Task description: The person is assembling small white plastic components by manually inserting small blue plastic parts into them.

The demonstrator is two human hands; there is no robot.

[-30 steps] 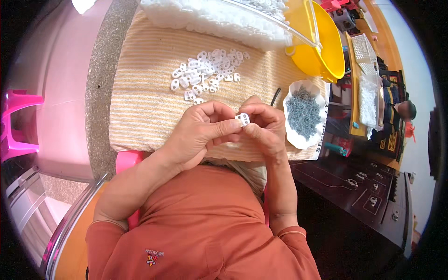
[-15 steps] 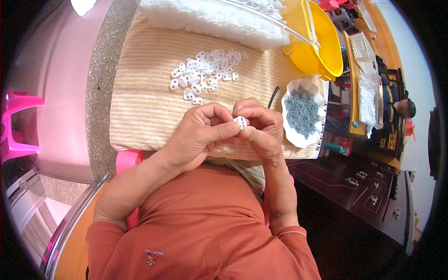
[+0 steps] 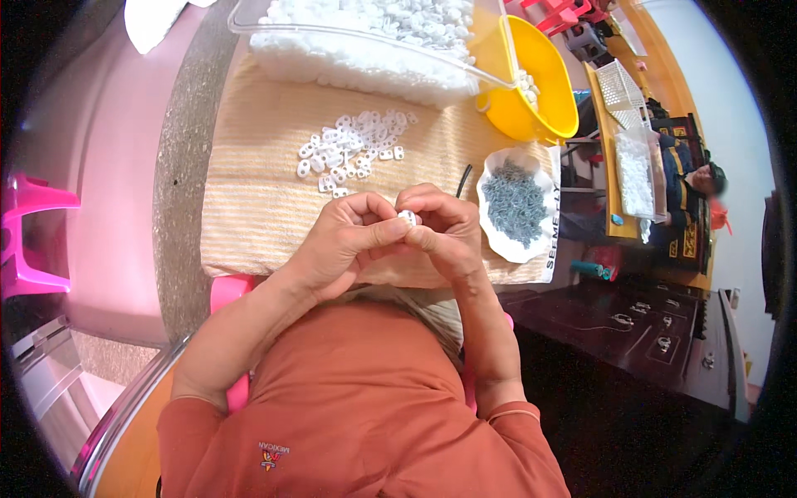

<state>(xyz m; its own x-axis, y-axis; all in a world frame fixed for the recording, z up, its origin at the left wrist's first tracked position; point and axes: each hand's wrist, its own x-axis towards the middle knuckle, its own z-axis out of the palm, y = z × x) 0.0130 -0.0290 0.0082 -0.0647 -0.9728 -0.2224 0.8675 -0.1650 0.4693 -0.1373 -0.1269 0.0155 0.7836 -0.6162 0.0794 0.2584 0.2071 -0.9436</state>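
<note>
My left hand (image 3: 336,241) and my right hand (image 3: 444,232) meet over the near edge of a beige striped cloth (image 3: 249,216). Between the fingertips of both hands sits one small white plastic piece (image 3: 408,217). Just beyond the hands a loose pile of the same white pieces (image 3: 353,149) lies on the cloth. To the right of my right hand a white dish (image 3: 498,241) holds several small grey metal parts (image 3: 515,199).
A clear tray full of white pieces (image 3: 365,50) stands at the far edge, with a yellow bucket (image 3: 540,91) to its right. A thin black stick (image 3: 462,180) lies beside the dish. Pink stools (image 3: 33,241) are at the left, a dark table (image 3: 647,332) at the right.
Both hands stay pressed together on the small white piece; only the fingers shift slightly.
</note>
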